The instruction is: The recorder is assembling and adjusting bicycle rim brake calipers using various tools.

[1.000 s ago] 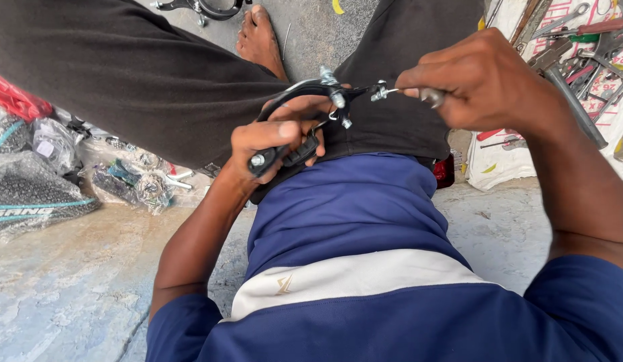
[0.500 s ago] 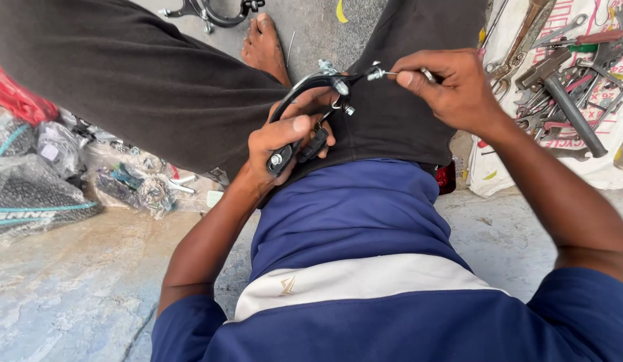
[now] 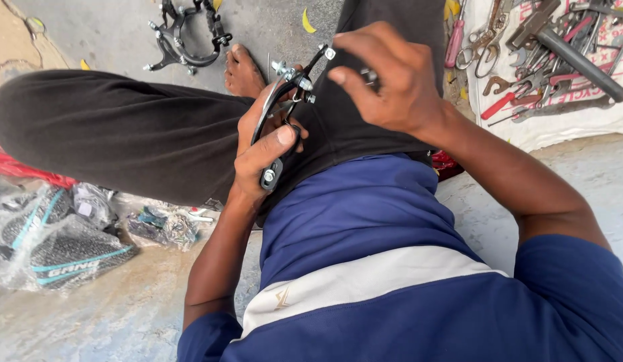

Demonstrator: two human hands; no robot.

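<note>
Head view, largest first: a cloth (image 3: 559, 124) of tools (image 3: 566, 53) lies at two o'clock, and spare calipers (image 3: 184, 40) rest on the ground at eleven. At centre, over the lap, sits the brake caliper (image 3: 278, 114) — left hand (image 3: 261, 144) wrapped around its arm, thumb pressed on the pad end. Right hand (image 3: 392, 77) pinches something small at the bolt end (image 3: 328, 52); what, I cannot tell. Judging by this, fitting is mid-way — hardware not yet tightened.

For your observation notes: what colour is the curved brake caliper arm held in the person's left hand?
Black, with silver bolts, seen in the head view: brake caliper, left hand.
</note>
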